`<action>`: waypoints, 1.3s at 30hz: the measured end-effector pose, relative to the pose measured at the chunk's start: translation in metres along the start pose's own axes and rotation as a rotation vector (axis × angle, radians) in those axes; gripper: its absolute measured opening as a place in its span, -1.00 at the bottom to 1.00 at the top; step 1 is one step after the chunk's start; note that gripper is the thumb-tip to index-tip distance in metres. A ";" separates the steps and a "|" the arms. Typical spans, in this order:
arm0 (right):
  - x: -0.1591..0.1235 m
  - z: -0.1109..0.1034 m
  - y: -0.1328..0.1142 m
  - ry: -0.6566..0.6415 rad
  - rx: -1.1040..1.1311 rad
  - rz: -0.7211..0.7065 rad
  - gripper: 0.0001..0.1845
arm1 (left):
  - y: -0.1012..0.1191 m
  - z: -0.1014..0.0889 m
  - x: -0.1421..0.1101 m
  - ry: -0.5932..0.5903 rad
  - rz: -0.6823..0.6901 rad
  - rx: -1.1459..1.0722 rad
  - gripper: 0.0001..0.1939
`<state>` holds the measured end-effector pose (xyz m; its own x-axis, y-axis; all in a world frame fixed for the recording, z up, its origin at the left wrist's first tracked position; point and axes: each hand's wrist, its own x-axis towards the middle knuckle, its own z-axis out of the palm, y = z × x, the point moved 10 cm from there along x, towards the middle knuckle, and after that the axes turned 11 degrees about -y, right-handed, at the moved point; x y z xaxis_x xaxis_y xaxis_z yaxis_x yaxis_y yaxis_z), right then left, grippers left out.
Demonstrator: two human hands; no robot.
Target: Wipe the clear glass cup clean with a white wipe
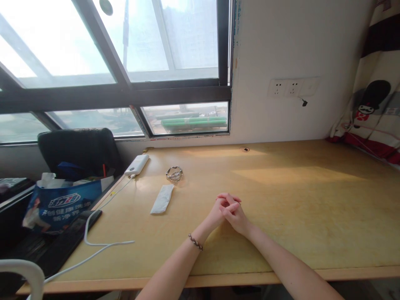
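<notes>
My left hand (218, 211) and my right hand (238, 218) are clasped above the near middle of the wooden table (296, 216). Their fingers are folded into one another, and no object shows between them; the palms are hidden. Around my left wrist is a dark braided bracelet (195, 242). Left of the hands, apart from them, lies a flat white packet (162, 199). Behind that packet stands a small round, shiny dish-like piece (174, 174), its exact kind unclear.
A white power bank (136, 165) sits at the table's left edge, its white cable (93, 243) trailing toward the front. Beyond that edge are a black chair (79, 146) and a blue bag (62, 206). Wall sockets (286, 88) and a curtain (375, 87) are at right.
</notes>
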<state>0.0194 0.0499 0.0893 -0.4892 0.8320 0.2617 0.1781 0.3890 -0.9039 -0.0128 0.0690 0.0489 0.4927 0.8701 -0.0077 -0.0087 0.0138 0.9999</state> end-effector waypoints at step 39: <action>-0.001 0.000 0.004 -0.003 -0.006 0.013 -0.68 | -0.012 -0.001 0.006 -0.005 0.065 -0.003 -0.79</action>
<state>0.0204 0.0506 0.0852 -0.4896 0.8356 0.2493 0.1896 0.3810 -0.9049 -0.0105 0.0744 0.0369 0.4950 0.8670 0.0577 -0.0435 -0.0417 0.9982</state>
